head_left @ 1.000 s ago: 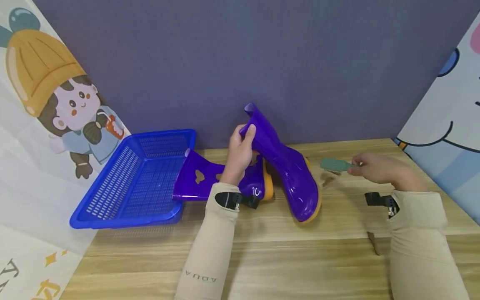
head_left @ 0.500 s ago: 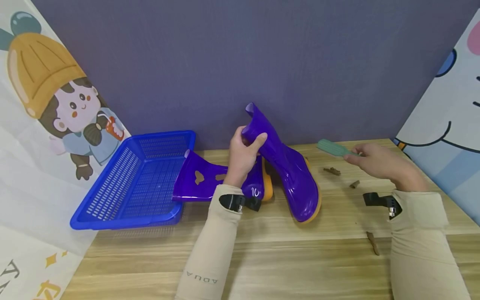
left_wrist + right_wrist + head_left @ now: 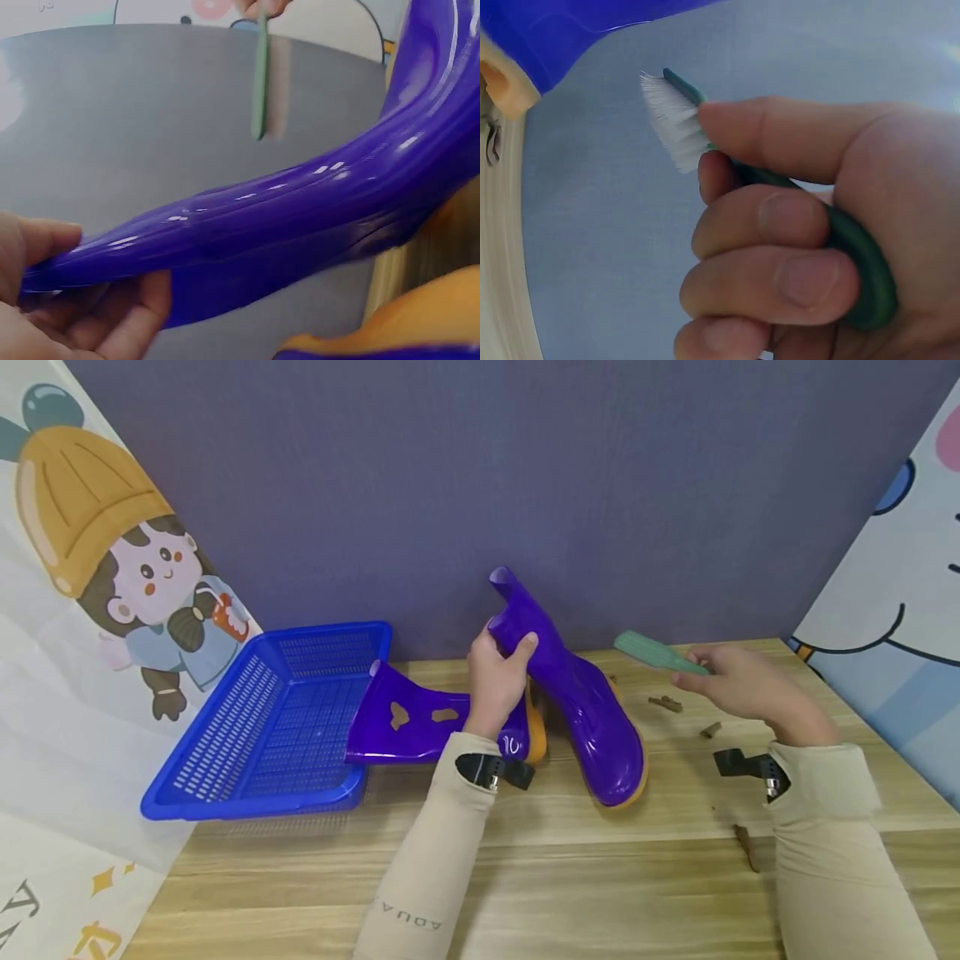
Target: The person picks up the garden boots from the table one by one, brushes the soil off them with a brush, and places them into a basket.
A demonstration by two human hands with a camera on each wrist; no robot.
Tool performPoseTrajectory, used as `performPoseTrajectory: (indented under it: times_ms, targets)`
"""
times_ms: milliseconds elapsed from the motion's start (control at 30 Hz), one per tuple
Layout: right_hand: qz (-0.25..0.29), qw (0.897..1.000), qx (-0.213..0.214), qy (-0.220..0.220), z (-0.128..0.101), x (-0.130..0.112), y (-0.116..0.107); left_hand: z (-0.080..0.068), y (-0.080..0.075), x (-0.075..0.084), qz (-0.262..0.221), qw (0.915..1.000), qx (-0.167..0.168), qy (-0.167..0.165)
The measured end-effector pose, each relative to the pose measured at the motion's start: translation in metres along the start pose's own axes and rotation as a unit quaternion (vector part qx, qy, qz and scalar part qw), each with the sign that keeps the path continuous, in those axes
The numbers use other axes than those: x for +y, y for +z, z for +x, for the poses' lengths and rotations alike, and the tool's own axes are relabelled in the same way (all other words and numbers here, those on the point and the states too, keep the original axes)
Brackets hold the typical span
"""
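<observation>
My left hand (image 3: 498, 685) grips the shaft of a purple rain boot (image 3: 558, 668) near its top, thumb on one side and fingers on the other. This boot leans with its toe low toward the front and its yellow sole facing right. In my right hand (image 3: 753, 689) is a green scrubbing brush (image 3: 652, 652), its handle wrapped by curled fingers. White bristles (image 3: 673, 120) show in the right wrist view; the brush is apart from the boot. A second purple boot (image 3: 390, 747) with brown patches lies on its side behind my left wrist, partly hidden.
A blue plastic basket (image 3: 247, 802) stands at the left, next to the lying boot's opening. Brown scraps, such as a long strip (image 3: 745, 847) and a small piece (image 3: 665, 703), lie on the wooden table (image 3: 600, 893). A grey wall (image 3: 585, 485) rises behind.
My right hand has raised the brush and shifted it left, uncovering brown scraps on the table. My left hand has slid slightly right and down along the boot's shaft.
</observation>
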State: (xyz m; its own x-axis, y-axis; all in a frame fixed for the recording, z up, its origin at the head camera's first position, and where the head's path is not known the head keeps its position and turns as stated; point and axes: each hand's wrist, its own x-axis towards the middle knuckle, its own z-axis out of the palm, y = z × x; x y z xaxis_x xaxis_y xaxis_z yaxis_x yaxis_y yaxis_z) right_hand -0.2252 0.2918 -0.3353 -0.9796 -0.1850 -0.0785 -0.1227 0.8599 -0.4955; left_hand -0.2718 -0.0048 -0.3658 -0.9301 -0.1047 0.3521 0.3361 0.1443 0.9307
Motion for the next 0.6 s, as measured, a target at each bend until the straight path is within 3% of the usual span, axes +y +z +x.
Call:
performPoseTrajectory:
  times_ms: [167,333,467,600]
  targets:
    - [-0.020,1.000,0.019,-0.011,0.003,-0.005,0.002,-0.007,0.013,0.005,-0.102,0.9947,0.002,0.010]
    - [-0.019,0.999,0.025,-0.012,0.002,-0.007,0.003,-0.015,0.019,0.016,-0.167,0.9859,-0.002,0.004]
    - [-0.010,1.000,0.026,-0.014,0.002,-0.009,0.003,-0.018,0.012,0.035,-0.231,0.9728,-0.001,0.017]
    - [-0.003,1.000,0.022,-0.021,0.003,-0.013,0.003,-0.022,-0.008,0.059,-0.288,0.9569,0.005,0.035]
